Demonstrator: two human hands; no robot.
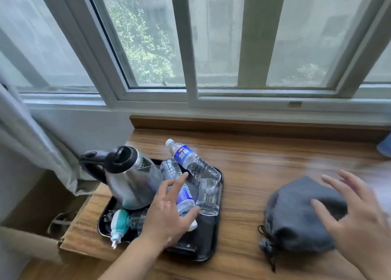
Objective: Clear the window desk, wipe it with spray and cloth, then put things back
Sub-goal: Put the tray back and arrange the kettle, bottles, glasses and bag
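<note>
A black tray (208, 246) sits at the left end of the wooden desk (264, 159). It holds a steel kettle (129, 182), a tilted water bottle (193, 160), a second water bottle (185, 197) lying flat, a glass (209, 195) and a teal-and-white spray bottle (119, 223). My left hand (169, 212) hovers over the lying bottle with fingers spread. My right hand (355, 220), blurred, is spread above a grey drawstring bag (296, 218) on the desk's right side. Neither hand grips anything.
Sliding windows (211, 46) run behind the desk, above a raised wooden back ledge (254, 124). A grey curtain (31, 144) hangs at the left. Something blue (385, 145) shows at the far right edge.
</note>
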